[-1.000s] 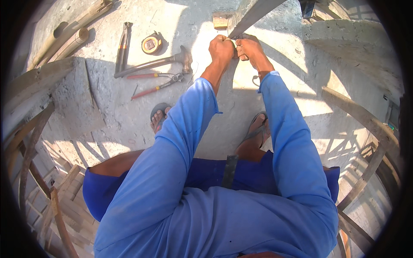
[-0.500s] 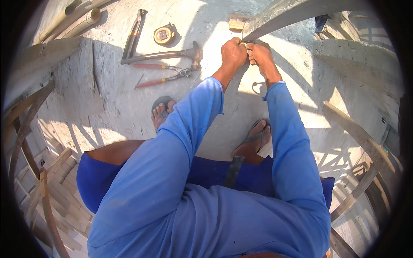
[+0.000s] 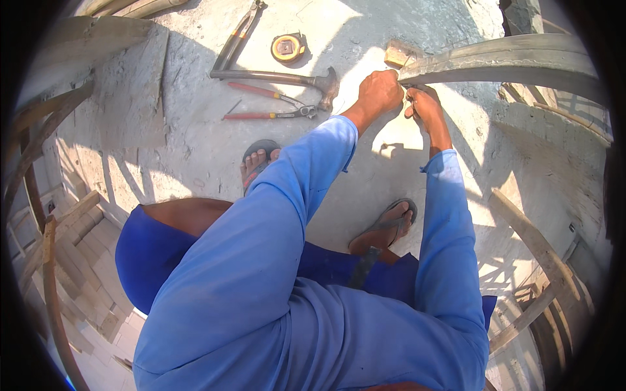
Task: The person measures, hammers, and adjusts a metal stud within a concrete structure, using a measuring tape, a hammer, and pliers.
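My left hand (image 3: 380, 93) is closed at the near end of a long grey wooden board (image 3: 495, 60); what its fingers hold is hidden. Just to its right, my right hand (image 3: 427, 109) has its fingers curled in beneath the board's edge. Anything in that grip is too small to make out. A small wooden block (image 3: 399, 53) lies beyond my left hand, by the board's end. On the concrete to the left are a claw hammer (image 3: 277, 77) and red-handled pincers (image 3: 274, 104).
Past the hammer lie a yellow tape measure (image 3: 287, 47) and a second long-handled plier-like tool (image 3: 238, 36). My sandalled feet rest on the concrete floor (image 3: 195, 156). Wooden poles (image 3: 531, 234) lean at the right, and more timber (image 3: 51, 287) stands at the left.
My hands, touching before, are now apart, the right one lower and to the right. The view has shifted, so the tools and the board appear in different places.
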`<state>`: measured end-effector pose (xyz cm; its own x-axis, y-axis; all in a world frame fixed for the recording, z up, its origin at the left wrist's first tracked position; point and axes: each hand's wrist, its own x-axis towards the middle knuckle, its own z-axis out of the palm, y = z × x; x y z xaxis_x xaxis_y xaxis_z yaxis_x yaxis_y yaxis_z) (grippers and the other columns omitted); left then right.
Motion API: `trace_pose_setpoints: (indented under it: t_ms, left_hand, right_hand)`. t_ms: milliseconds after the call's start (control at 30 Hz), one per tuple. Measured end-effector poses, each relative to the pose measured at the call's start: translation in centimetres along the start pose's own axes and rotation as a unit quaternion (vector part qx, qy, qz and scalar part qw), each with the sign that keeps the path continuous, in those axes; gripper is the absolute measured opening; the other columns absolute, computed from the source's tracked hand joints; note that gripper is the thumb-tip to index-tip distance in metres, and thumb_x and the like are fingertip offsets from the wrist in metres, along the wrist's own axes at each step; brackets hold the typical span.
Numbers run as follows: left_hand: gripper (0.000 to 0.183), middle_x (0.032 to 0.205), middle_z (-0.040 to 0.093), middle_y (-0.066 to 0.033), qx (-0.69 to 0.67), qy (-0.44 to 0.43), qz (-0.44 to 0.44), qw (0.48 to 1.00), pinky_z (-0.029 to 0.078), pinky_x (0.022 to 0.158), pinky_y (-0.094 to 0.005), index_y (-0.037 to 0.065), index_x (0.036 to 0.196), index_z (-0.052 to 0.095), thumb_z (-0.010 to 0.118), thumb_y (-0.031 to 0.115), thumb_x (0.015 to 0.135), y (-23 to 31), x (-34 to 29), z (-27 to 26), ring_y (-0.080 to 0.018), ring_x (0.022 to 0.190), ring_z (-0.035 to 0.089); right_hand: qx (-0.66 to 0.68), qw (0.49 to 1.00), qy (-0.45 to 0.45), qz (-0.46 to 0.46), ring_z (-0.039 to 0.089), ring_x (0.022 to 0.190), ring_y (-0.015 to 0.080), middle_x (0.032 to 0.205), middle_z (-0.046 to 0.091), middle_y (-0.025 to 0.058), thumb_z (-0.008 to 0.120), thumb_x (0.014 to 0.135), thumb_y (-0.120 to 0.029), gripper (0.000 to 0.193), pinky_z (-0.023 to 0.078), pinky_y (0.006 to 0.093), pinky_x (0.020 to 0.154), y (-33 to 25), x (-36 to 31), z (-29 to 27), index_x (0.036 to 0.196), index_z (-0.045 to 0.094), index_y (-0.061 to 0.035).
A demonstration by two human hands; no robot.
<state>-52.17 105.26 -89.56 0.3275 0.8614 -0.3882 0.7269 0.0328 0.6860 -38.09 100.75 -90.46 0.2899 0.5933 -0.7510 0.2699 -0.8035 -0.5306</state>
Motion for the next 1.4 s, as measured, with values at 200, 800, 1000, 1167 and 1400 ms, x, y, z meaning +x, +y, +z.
trace_pose_setpoints:
  t_ms: [200, 800, 1000, 1167, 1400]
  left_hand:
    - [0.025, 0.087, 0.064, -0.0281, -0.032, 0.006, 0.0, 0.999, 0.05, 0.077, -0.045, -0.006, 0.082, 0.065, 0.051, 0.014, 0.075, 0.0, 0.5, -0.1, -0.0422, 0.085, 0.063]
    - [0.037, 0.102, 0.065, -0.0222, -0.064, 0.014, 0.025, 0.998, 0.048, 0.085, -0.0427, 0.006, 0.114, 0.061, 0.051, 0.01, 0.078, 2.0, 2.8, -2.3, -0.0368, 0.099, 0.061]
    - [0.051, 0.101, 0.065, -0.0183, 0.054, -0.049, 0.11, 0.991, 0.049, 0.084, -0.043, 0.019, 0.129, 0.052, 0.052, 0.01, 0.079, 1.2, 3.3, -1.7, -0.0351, 0.096, 0.062]
    - [0.054, 0.104, 0.064, -0.019, 0.066, -0.073, 0.091, 0.991, 0.048, 0.085, -0.0426, 0.016, 0.133, 0.048, 0.051, 0.008, 0.08, 1.6, 2.9, -2.1, -0.0355, 0.098, 0.06]
    - [0.054, 0.104, 0.064, -0.0212, 0.029, -0.062, 0.08, 0.994, 0.047, 0.085, -0.0437, 0.011, 0.133, 0.047, 0.051, 0.007, 0.079, 1.5, 3.2, -1.0, -0.0359, 0.099, 0.06]
  right_hand:
    - [-0.018, 1.0, 0.006, -0.006, 0.042, 0.05, 0.0121, 0.054, 0.053, 0.0036, 0.044, 0.089, -0.038, 0.035, 0.032, 0.0267, 0.053, 1.3, 1.6, -0.4, 0.083, 0.06, -0.0076]
    - [-0.384, 0.917, 0.031, -0.101, 0.06, 0.093, 0.0303, 0.103, 0.061, 0.0163, 0.047, 0.081, -0.031, 0.038, 0.045, 0.0393, 0.082, -3.3, 0.2, -3.2, 0.104, 0.063, -0.0057]
    - [-0.424, 0.877, 0.079, -0.209, 0.065, 0.074, 0.027, 0.085, 0.064, 0.0194, 0.044, 0.084, -0.032, 0.037, 0.047, 0.0384, 0.073, -0.9, 1.5, -3.6, 0.097, 0.065, -0.0037]
    - [-0.42, 0.893, 0.015, -0.16, 0.056, 0.108, 0.0327, 0.118, 0.06, 0.0144, 0.046, 0.084, -0.031, 0.04, 0.044, 0.0403, 0.092, -2.0, 1.0, -3.8, 0.113, 0.062, -0.0091]
    - [-0.383, 0.92, 0.01, -0.081, 0.056, 0.109, 0.0332, 0.12, 0.059, 0.0143, 0.045, 0.085, -0.032, 0.04, 0.044, 0.0401, 0.092, -2.4, 0.8, -3.0, 0.116, 0.061, -0.0101]
